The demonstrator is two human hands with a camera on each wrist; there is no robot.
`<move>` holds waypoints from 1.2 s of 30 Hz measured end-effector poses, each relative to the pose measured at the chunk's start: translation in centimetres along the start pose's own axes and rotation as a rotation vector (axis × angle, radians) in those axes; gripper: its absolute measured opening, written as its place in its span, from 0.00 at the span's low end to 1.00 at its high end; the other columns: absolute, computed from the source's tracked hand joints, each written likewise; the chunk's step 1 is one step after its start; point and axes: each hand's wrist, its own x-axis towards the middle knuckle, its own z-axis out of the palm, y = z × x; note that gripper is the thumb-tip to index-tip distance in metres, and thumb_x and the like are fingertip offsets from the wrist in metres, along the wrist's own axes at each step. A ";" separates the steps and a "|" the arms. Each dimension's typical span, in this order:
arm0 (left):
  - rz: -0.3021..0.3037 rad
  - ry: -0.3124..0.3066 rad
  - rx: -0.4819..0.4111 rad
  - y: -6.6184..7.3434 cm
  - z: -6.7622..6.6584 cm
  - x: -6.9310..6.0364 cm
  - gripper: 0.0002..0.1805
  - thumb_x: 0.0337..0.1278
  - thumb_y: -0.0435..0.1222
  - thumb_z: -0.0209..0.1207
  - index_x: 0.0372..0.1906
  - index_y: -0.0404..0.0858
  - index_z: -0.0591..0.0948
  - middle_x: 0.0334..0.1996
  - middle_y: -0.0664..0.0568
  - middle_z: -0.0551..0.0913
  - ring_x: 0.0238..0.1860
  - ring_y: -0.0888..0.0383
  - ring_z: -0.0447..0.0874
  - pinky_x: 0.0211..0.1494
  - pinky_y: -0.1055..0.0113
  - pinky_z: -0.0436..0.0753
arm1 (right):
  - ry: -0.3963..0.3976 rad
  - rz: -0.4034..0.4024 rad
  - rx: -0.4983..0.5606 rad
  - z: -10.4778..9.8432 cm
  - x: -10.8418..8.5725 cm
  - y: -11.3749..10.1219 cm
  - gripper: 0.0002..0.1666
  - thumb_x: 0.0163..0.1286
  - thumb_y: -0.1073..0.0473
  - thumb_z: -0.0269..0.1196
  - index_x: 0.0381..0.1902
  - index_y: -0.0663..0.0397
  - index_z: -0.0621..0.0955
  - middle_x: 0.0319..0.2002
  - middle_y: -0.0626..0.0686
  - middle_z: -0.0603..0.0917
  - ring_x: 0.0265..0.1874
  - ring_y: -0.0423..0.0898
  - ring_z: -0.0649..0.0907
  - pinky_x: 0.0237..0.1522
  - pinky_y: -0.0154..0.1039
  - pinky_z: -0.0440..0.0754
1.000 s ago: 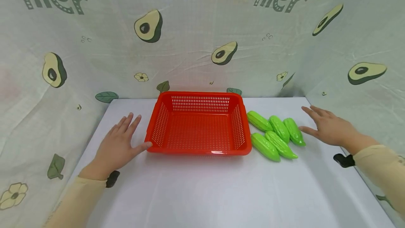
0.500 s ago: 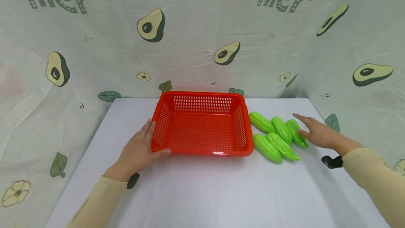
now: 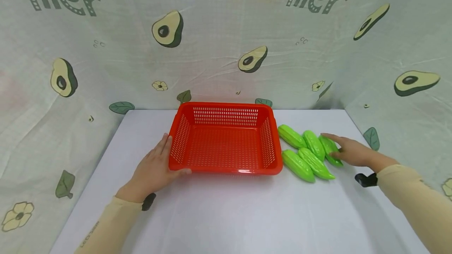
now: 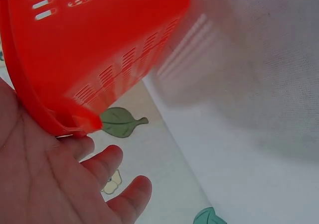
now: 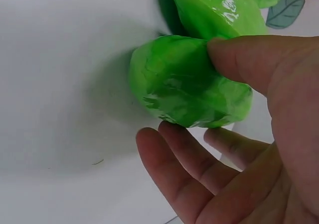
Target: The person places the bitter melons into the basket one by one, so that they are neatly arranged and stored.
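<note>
A red plastic basket [image 3: 226, 171] with slotted walls stands on the white table. My left hand [image 3: 152, 171] rests on its front left corner, fingers laid along the left rim and thumb by the front rim. In the left wrist view, the palm [image 4: 40, 174] lies against the rim [image 4: 30, 104] and the fingertips extend past it. To the basket's right lie several glossy green bitter melons [image 3: 297, 165]. My right hand [image 3: 356, 152] grips the rightmost bitter melon [image 5: 184, 84], thumb on one side and fingers on the other. That melon still lies among its neighbours.
The white table [image 3: 240, 214] meets a cloth backdrop [image 3: 212, 62] printed with avocados and leaves at the back and sides. Another bitter melon [image 3: 314, 144] lies close beside the gripped one, and others sit near the basket's right wall.
My left hand has moved right onto the basket's corner. The right hand has come left and down onto the rightmost bitter melon and closed round it.
</note>
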 end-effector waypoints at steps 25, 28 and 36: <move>-0.046 -0.049 -0.002 0.2 -0.2 0.0 0.73 0.42 0.80 0.49 0.77 0.26 0.47 0.77 0.33 0.47 0.75 0.34 0.49 0.67 0.37 0.66 | 0.043 0.001 0.070 -3.8 -0.6 -1.1 0.49 0.67 0.51 0.69 0.77 0.58 0.56 0.60 0.79 0.69 0.45 0.66 0.83 0.38 0.58 0.83; -0.045 -0.051 -0.008 0.2 -0.3 0.0 0.74 0.42 0.80 0.49 0.77 0.26 0.46 0.77 0.32 0.47 0.75 0.34 0.49 0.67 0.37 0.65 | 0.057 -0.005 0.067 -6.0 -0.4 -3.2 0.51 0.68 0.50 0.69 0.78 0.54 0.54 0.63 0.79 0.66 0.48 0.71 0.81 0.38 0.59 0.83; -0.047 -0.049 -0.014 0.2 -0.3 -0.1 0.74 0.42 0.80 0.49 0.77 0.25 0.45 0.77 0.32 0.46 0.75 0.33 0.50 0.68 0.37 0.64 | 0.058 -0.133 0.141 -10.4 2.5 -12.3 0.48 0.68 0.51 0.69 0.79 0.37 0.57 0.71 0.66 0.63 0.57 0.68 0.78 0.42 0.57 0.84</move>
